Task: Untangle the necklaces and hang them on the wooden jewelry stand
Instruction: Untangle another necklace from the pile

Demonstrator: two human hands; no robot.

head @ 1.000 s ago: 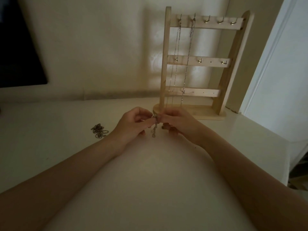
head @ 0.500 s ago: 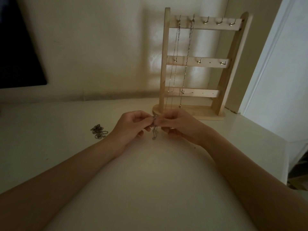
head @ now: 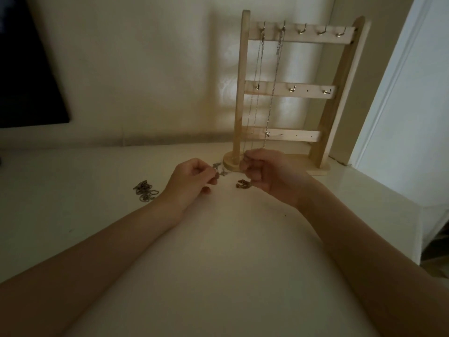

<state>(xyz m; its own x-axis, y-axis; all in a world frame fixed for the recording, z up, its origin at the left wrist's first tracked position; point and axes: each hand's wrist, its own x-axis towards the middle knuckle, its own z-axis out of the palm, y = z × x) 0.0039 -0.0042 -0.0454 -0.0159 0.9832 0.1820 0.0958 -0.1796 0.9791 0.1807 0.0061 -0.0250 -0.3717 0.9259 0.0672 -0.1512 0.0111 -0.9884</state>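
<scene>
Both hands work just above a pale tabletop [head: 218, 276] in dim light. The left hand [head: 192, 181] has its fingers curled and pinches a small silvery chain [head: 220, 170] between thumb and fingertips; the right hand [head: 269, 175], at three o'clock of it and now apart from it, is curled too, with a darker bunch of chain [head: 243, 184] hanging from under its fingers, touching or just over the surface. A third tangled necklace [head: 145, 190] lies on the table at nine o'clock of the left hand, well apart from both. At twelve o'clock stands the wooden jewelry stand [head: 295, 90], its base close behind the right knuckles; two necklaces [head: 264, 88] hang from its leftmost top hooks. The table's right edge runs close past the stand's base toward a white door frame [head: 388, 93]; a dark screen [head: 26, 69] sits at ten o'clock.
</scene>
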